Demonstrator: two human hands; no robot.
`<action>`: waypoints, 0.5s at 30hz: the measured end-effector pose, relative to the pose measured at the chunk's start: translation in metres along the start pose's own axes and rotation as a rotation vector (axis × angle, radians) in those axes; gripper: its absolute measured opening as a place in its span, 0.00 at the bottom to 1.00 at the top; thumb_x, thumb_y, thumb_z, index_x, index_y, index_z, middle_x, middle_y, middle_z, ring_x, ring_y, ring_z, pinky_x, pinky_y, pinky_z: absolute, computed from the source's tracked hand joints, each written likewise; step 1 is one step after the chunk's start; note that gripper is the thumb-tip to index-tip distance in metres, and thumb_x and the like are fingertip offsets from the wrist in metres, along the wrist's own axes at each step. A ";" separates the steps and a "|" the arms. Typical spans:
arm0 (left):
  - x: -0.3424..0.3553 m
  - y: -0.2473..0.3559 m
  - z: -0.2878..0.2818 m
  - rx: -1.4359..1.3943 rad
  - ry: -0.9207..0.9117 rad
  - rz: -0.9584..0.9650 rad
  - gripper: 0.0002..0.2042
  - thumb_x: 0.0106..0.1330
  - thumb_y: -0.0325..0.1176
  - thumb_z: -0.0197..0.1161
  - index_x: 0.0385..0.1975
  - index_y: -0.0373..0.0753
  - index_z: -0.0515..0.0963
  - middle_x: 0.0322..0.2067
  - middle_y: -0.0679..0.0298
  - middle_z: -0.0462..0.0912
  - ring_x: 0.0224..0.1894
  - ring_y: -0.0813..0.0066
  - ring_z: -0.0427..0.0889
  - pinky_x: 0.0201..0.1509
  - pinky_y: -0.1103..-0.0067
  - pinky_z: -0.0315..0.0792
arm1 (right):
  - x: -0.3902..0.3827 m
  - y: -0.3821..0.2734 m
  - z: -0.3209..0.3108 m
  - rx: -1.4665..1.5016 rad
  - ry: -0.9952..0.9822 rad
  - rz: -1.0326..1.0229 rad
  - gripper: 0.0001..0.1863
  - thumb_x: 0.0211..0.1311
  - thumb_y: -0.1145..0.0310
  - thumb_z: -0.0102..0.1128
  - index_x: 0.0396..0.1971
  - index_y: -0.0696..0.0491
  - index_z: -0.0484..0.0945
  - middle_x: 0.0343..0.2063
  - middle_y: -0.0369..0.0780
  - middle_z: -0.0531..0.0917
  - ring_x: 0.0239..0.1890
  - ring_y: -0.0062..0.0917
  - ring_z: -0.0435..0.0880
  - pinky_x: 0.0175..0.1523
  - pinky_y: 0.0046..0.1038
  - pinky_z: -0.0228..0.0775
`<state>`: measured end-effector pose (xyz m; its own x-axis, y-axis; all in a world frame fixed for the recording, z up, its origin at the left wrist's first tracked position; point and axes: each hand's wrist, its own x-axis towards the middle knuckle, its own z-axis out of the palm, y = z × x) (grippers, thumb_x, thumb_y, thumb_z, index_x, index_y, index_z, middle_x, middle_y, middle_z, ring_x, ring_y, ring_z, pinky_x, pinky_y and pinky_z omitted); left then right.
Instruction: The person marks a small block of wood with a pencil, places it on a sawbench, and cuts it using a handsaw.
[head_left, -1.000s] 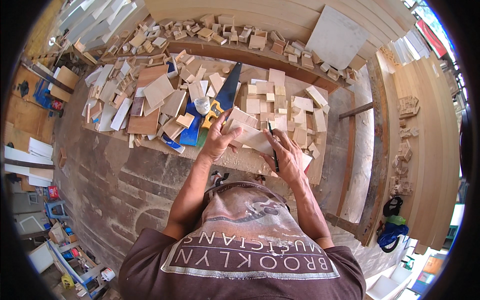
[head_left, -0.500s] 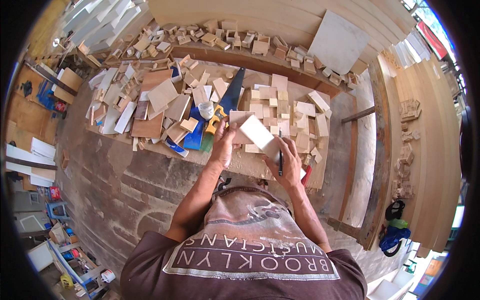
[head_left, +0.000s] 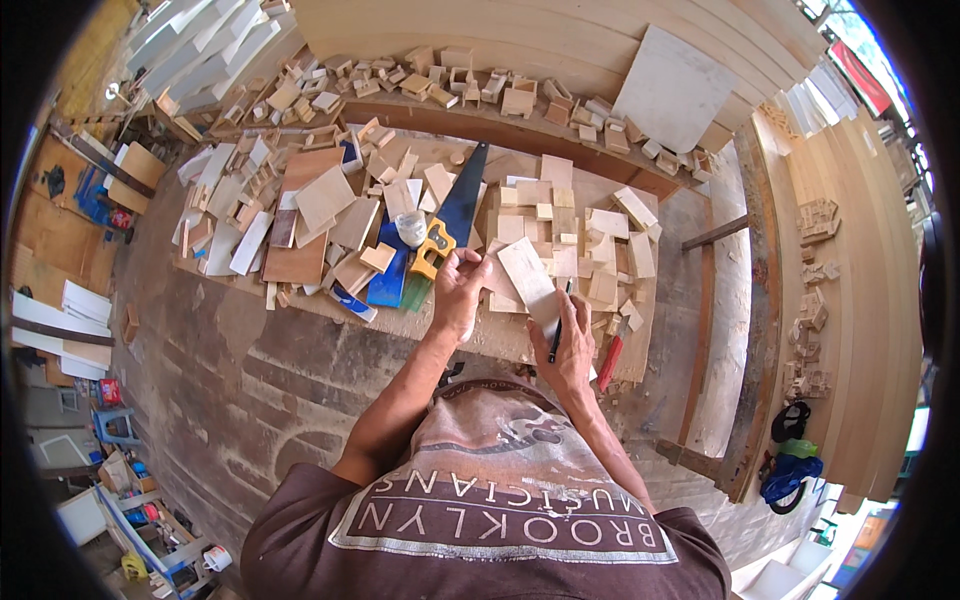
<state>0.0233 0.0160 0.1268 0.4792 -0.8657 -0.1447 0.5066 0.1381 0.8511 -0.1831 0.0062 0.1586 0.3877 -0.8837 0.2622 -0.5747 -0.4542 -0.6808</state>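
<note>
My right hand (head_left: 568, 345) grips a pale, flat wooden block (head_left: 526, 277) by its lower end, tilted above the worktable. The same hand holds a black pencil (head_left: 560, 325) between its fingers, alongside the block. My left hand (head_left: 461, 293) has its fingers curled and pinched at the edge of a thinner, pinkish wooden piece (head_left: 499, 283), partly hidden behind the block. Just beyond my left hand lies a handsaw with a yellow handle (head_left: 433, 248) and a dark blade. A red-handled tool (head_left: 610, 362) rests right of my right hand.
Wood offcuts (head_left: 325, 197) pile up on the table's left, with small blocks (head_left: 562, 218) on its right. A clear cup (head_left: 410, 229) stands by the saw. Small wooden pieces line a ledge (head_left: 430, 110) behind. A plank stack (head_left: 865, 300) is at the right.
The pale block has turned more upright and shifted slightly right, showing its flat face. My left hand has moved a little right and down; my right hand has moved slightly down.
</note>
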 end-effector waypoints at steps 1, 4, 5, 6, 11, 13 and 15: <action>-0.008 0.008 0.012 -0.013 0.030 -0.060 0.12 0.71 0.22 0.59 0.51 0.41 0.73 0.41 0.69 0.77 0.40 0.86 0.77 0.42 0.80 0.82 | 0.001 0.000 -0.001 -0.029 -0.007 0.013 0.35 0.61 0.63 0.69 0.66 0.58 0.68 0.55 0.53 0.74 0.52 0.50 0.80 0.53 0.44 0.77; -0.008 0.008 0.008 -0.027 -0.120 -0.139 0.16 0.72 0.21 0.56 0.58 0.42 0.70 0.47 0.66 0.76 0.43 0.84 0.77 0.50 0.74 0.84 | 0.005 -0.005 -0.003 -0.093 -0.025 0.034 0.35 0.62 0.64 0.68 0.67 0.58 0.66 0.55 0.53 0.73 0.52 0.50 0.80 0.52 0.44 0.77; -0.005 0.008 0.007 -0.047 -0.203 -0.173 0.21 0.74 0.23 0.53 0.64 0.44 0.65 0.51 0.63 0.75 0.49 0.79 0.78 0.51 0.69 0.85 | 0.007 -0.006 -0.003 -0.100 -0.021 0.033 0.35 0.63 0.63 0.68 0.67 0.58 0.66 0.55 0.53 0.73 0.52 0.50 0.80 0.51 0.44 0.78; -0.006 0.007 0.007 -0.057 -0.192 -0.196 0.21 0.74 0.24 0.53 0.66 0.43 0.64 0.53 0.61 0.75 0.52 0.75 0.79 0.55 0.67 0.84 | 0.008 -0.006 -0.003 -0.107 -0.017 0.032 0.36 0.63 0.63 0.68 0.68 0.58 0.66 0.55 0.53 0.73 0.52 0.50 0.80 0.51 0.44 0.78; -0.014 0.011 0.016 -0.011 -0.158 -0.244 0.23 0.76 0.28 0.53 0.69 0.44 0.60 0.58 0.60 0.74 0.59 0.66 0.78 0.63 0.56 0.79 | 0.011 -0.005 0.001 -0.094 0.023 0.019 0.36 0.62 0.62 0.69 0.68 0.58 0.67 0.55 0.52 0.74 0.49 0.49 0.82 0.47 0.44 0.79; -0.012 0.013 0.018 -0.068 -0.180 -0.250 0.22 0.77 0.29 0.53 0.69 0.44 0.60 0.58 0.60 0.74 0.60 0.67 0.77 0.64 0.57 0.78 | 0.011 -0.005 0.002 -0.072 0.020 0.013 0.36 0.62 0.61 0.70 0.67 0.58 0.68 0.55 0.52 0.74 0.48 0.48 0.83 0.47 0.43 0.80; -0.010 0.016 0.021 -0.188 -0.192 -0.242 0.22 0.77 0.29 0.53 0.69 0.44 0.60 0.58 0.60 0.74 0.61 0.68 0.77 0.64 0.59 0.77 | 0.008 -0.008 0.002 -0.024 -0.014 0.037 0.36 0.61 0.58 0.71 0.65 0.60 0.70 0.55 0.52 0.75 0.48 0.48 0.83 0.48 0.43 0.79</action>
<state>0.0113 0.0168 0.1527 0.1948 -0.9564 -0.2176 0.7202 -0.0111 0.6936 -0.1741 0.0028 0.1651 0.3758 -0.8983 0.2277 -0.6056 -0.4240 -0.6734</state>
